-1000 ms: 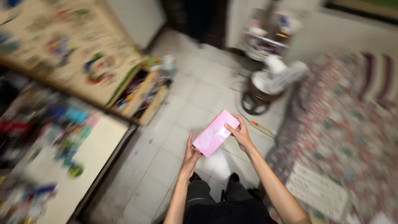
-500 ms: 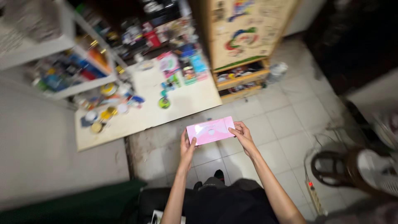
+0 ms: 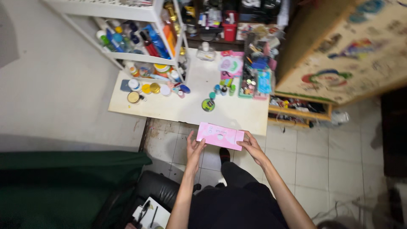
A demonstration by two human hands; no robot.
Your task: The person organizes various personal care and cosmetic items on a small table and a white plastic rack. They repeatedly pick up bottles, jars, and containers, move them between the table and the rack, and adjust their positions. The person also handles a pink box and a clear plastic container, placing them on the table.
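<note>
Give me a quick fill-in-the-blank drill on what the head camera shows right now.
1. Both hands hold a flat ___ box by its ends.
2. The left hand and right hand hold it just above the near edge of a low ___ table.
3. The white shelf unit on the table holds many ___.

Missing words: pink; white; bottles
</note>
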